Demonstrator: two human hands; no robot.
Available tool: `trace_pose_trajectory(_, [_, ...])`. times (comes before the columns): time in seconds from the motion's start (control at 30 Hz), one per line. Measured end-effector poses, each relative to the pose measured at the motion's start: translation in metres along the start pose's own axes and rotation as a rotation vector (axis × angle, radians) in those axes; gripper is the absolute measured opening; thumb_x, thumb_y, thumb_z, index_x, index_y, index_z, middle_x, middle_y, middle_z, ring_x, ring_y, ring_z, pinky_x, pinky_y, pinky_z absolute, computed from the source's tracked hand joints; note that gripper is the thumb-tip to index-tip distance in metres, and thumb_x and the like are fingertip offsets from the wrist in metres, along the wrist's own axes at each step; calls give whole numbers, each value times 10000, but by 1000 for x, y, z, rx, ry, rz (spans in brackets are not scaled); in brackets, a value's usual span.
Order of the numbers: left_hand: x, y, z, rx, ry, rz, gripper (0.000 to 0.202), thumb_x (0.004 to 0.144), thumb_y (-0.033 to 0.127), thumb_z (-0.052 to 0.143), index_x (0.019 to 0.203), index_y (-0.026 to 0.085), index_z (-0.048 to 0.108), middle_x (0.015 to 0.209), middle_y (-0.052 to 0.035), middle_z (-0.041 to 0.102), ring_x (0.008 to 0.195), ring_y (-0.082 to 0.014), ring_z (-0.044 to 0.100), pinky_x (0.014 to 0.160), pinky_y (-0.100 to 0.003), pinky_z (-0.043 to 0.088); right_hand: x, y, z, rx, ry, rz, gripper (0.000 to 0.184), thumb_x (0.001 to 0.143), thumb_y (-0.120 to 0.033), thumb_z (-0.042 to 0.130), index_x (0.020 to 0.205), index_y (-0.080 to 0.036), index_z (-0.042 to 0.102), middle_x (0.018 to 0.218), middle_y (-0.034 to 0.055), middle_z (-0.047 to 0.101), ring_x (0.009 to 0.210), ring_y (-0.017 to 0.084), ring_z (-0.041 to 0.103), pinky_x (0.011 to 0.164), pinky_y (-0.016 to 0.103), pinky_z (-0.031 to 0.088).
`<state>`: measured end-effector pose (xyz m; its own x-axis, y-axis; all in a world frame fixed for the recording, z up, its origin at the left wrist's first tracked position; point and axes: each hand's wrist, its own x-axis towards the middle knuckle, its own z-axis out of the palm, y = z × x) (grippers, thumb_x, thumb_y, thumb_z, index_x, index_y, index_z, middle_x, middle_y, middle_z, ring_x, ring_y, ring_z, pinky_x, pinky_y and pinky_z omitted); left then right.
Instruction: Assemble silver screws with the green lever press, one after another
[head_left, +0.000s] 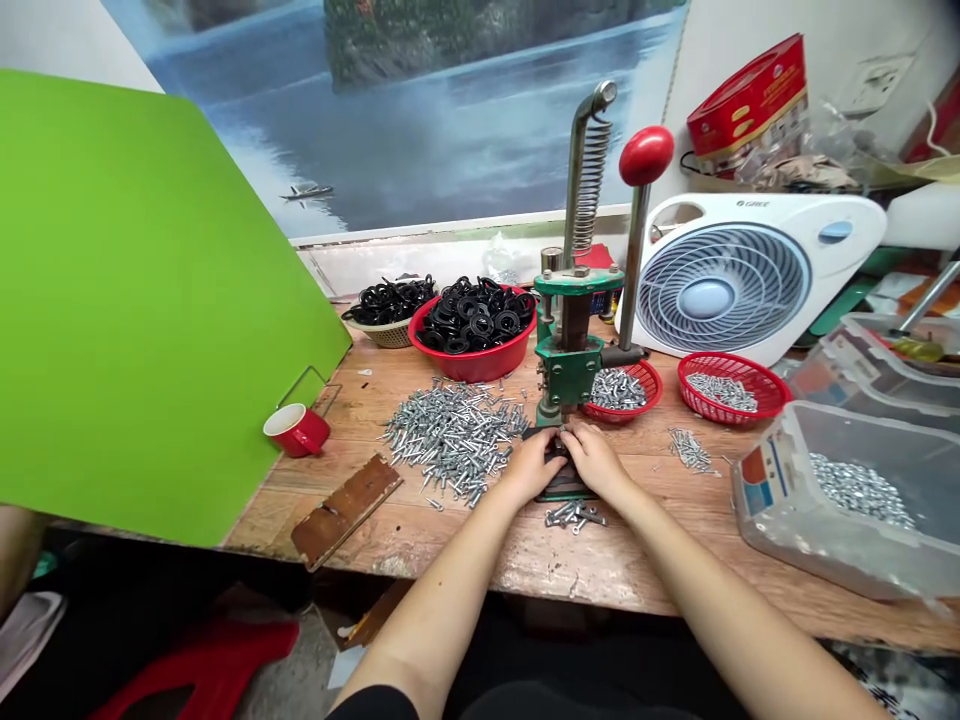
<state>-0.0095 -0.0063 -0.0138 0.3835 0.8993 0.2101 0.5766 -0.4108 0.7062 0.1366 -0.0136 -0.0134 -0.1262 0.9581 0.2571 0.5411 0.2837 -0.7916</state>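
Both hands meet at the base of a green hand press (568, 378) that has a coil spring and a lever with a red knob (646, 155). My left hand (535, 466) has its fingers bent and pressed together at the left of the dark base plate. From the right, my right hand (591, 455) reaches in with its fingertips closed at the same spot under the ram. Whatever small part the fingers hold is hidden. Close in front of the base lies a little group of metal bolts (576, 514). Left of the press spreads a large pile of metal screws (454, 435).
Behind the pile stand a red bowl (474, 362) and a beige basket (385, 335), both heaped with black rings. A red basket (654, 390), another red basket (772, 400), a fan (832, 300) and a clear bin (772, 530) are at right; a mug (296, 430) and wooden board (346, 510) at left.
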Motion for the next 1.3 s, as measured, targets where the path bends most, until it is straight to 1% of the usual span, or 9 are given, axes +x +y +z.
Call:
trace_pose_trajectory(0.17, [-2, 1, 2, 55, -1, 19, 431, 727, 231, 599, 1147, 190, 509, 1105, -75, 594, 987, -213, 558, 894, -347, 428, -2, 2, -10, 119, -58, 31, 335, 858, -393, 350, 920, -154, 577, 903, 56, 599, 847, 153, 535, 774, 268, 410])
trace_pose_trajectory(0.3, [-1, 1, 4, 22, -4, 41, 472, 732, 199, 578, 1193, 208, 476, 1141, -61, 578, 1019, -201, 541, 913, -342, 416, -16, 5, -18, 380, -148, 163, 366, 822, -460, 402, 826, -131, 565, 695, 18, 546, 647, 107, 482, 614, 211, 371])
trace_pose_trajectory(0.43, [-4, -1, -9, 3, 43, 72, 520, 722, 140, 540, 1227, 205, 432, 1187, -54, 537, 1064, -182, 503, 935, -327, 394, -28, 2, -30, 503, -206, 250, 372, 801, -466, 439, 818, -121, 578, 629, -7, 501, 601, 85, 449, 603, 198, 338])
trace_pose_trajectory(0.6, [-16, -16, -40, 394, 178, -140, 209, 784, 257, 496, 954, 197, 601, 1054, -72, 556, 1025, -228, 480, 919, -365, 365, -54, 4, -44, 176, -290, 314, 407, 806, -485, 414, 669, -140, 580, 623, 9, 550, 601, 109, 483, 615, 216, 350])
trace_pose_trajectory(0.67, [-19, -23, -46, 531, 127, -197, 199, 776, 339, 520, 877, 201, 623, 1036, -78, 548, 1012, -246, 473, 900, -372, 362, -63, 10, -52, 12, -294, 307, 397, 817, -472, 395, 716, -160, 619, 709, 29, 608, 670, 139, 528, 667, 239, 370])
trace_pose_trajectory(0.83, [-14, -29, -43, 641, -51, -248, 190, 773, 338, 519, 842, 202, 632, 940, -74, 557, 922, -229, 497, 822, -326, 384, -76, 28, -74, -314, -62, 380, 366, 850, -421, 351, 972, -197, 614, 988, 57, 615, 902, 185, 550, 799, 275, 373])
trace_pose_trajectory(1.03, [-14, -32, -45, 640, -2, -253, 199, 798, 316, 485, 880, 188, 614, 940, -79, 549, 930, -222, 485, 847, -318, 372, -94, 23, -53, -624, -142, 170, 292, 848, -383, 390, 898, -192, 605, 902, 75, 590, 878, 205, 526, 752, 299, 378])
trace_pose_trajectory(1.2, [-19, -36, -47, 586, 61, -279, 220, 765, 353, 530, 859, 176, 622, 1024, -90, 519, 964, -236, 465, 881, -344, 356, -78, 15, -38, -475, -36, 31, 290, 887, -277, 316, 1013, -219, 570, 956, 64, 580, 887, 183, 526, 767, 297, 402])
trace_pose_trajectory(1.3, [-18, -35, -48, 550, 70, -309, 201, 763, 325, 532, 785, 153, 634, 1029, -109, 517, 981, -245, 464, 887, -351, 353, -50, 2, -30, -405, -73, -90, 303, 891, -303, 324, 1077, -226, 551, 958, 68, 574, 896, 177, 523, 778, 293, 414])
